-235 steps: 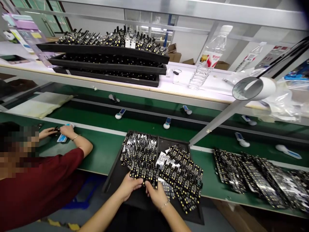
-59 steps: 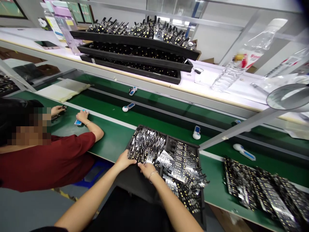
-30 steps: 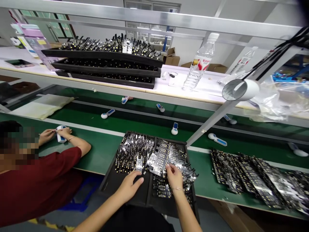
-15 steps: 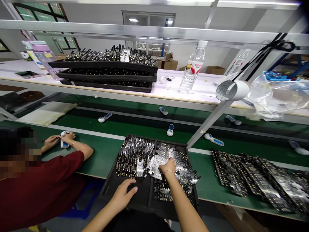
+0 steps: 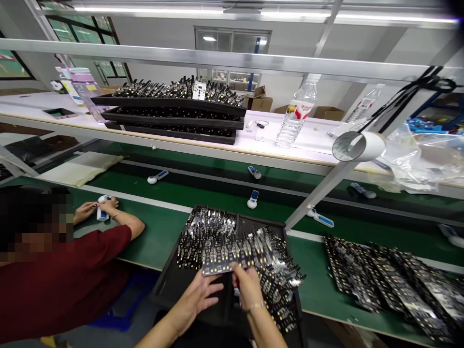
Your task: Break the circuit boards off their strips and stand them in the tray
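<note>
My right hand (image 5: 248,286) pinches the lower edge of a circuit board panel (image 5: 221,257), which is raised over the black tray (image 5: 168,275). Yellow dots and upright dark parts cover the panel's face. My left hand (image 5: 198,296) is just below the panel's left end, palm up with its fingers spread; whether a fingertip touches the edge I cannot tell. Boards (image 5: 210,222) stand packed in the tray's left compartment. More boards (image 5: 281,290) lie piled in the right compartment, partly hidden behind my right hand.
Board panels (image 5: 391,285) lie in overlapping rows on the green bench at right. A person in a red shirt (image 5: 76,270) handles a white device (image 5: 103,208) at left. White-and-blue devices (image 5: 253,199) lie beyond the tray. Stacked trays (image 5: 170,121) and a bottle (image 5: 295,116) stand on the shelf.
My right hand has lifted the panel from the pile, turned it over to its dotted face and brought it lower. My left hand has moved right and opened under it. The view has shifted slightly.
</note>
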Demonstrator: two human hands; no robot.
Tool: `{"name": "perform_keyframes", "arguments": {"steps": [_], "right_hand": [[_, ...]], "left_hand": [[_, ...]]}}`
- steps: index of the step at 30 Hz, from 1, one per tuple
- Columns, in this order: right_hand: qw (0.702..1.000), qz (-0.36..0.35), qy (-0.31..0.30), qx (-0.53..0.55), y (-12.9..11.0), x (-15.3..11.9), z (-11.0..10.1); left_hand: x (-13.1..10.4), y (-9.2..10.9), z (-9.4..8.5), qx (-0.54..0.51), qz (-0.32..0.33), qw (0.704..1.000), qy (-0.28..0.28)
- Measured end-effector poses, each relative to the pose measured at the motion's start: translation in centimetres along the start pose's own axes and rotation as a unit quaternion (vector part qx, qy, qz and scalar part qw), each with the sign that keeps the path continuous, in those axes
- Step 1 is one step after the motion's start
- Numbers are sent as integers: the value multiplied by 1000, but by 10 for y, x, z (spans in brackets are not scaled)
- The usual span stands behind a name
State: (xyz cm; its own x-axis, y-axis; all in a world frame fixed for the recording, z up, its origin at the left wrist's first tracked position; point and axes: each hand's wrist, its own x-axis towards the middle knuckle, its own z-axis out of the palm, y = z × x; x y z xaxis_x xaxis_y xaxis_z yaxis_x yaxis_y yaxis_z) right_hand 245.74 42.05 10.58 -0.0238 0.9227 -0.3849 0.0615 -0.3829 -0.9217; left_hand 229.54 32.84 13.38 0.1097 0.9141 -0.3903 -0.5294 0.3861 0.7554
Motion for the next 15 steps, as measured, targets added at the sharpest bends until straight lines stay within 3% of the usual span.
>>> {"name": "perform_keyframes", "arguments": {"steps": [3,7,9,11,15], "right_hand": [[996,45,-56,-53,0,-44,-13],[981,24,-187,-43,-6,-71,-32],[975,31,-216,-42,-7,-78,-35],[977,47,-198,-67,-5,-84,-34],[971,52,-74,-219,6,-98,-27]], "left_hand": [[-5,13,4,-12,6,999,29],[-12,18,-2,-48,-37,996,-65],[-13,18,-1,-36,-47,996,-65],[-12,16,2,3,-47,998,-29],[-9,8,8,57,-29,997,40]]}}
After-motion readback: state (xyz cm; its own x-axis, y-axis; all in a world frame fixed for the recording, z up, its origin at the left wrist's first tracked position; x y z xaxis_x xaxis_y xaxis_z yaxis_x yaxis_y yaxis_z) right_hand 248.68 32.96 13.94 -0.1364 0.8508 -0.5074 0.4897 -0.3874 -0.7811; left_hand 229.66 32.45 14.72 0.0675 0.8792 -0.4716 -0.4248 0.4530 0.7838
